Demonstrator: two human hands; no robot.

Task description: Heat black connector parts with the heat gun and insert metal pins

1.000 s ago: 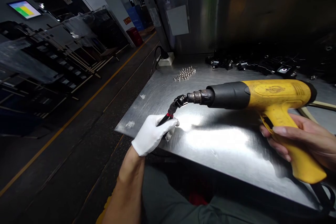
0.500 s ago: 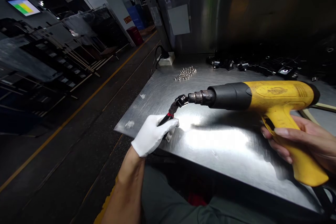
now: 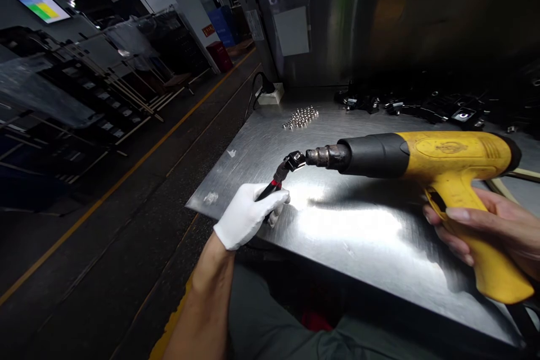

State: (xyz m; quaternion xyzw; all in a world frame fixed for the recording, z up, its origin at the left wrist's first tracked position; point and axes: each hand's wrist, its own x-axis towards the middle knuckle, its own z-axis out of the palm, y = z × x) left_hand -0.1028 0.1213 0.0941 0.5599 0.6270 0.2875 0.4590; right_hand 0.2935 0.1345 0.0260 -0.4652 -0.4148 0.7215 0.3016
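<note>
My left hand (image 3: 248,214), in a white glove, is closed around the black-and-red handles of a pair of pliers (image 3: 275,182). At the jaws of the pliers sits a small black part (image 3: 295,161) with a shiny face; its exact kind is unclear. My bare right hand (image 3: 485,222) grips the handle of a yellow heat gun (image 3: 458,147) with a black front collar. The gun's stepped metal nozzle (image 3: 327,156) points left, its tip right beside the black part. Whether they touch I cannot tell.
Several small metal fittings (image 3: 301,118) stand grouped on the steel table (image 3: 236,163). Behind them is a white power strip (image 3: 270,94) with a black plug. Dark parts (image 3: 422,109) lie along the table's back. A metal panel (image 3: 358,28) rises behind; racks (image 3: 93,95) stand across the aisle.
The whole view has shifted slightly, so everything appears a little further right. The heat gun, the pliers and the black part keep nearly the same positions to one another.
</note>
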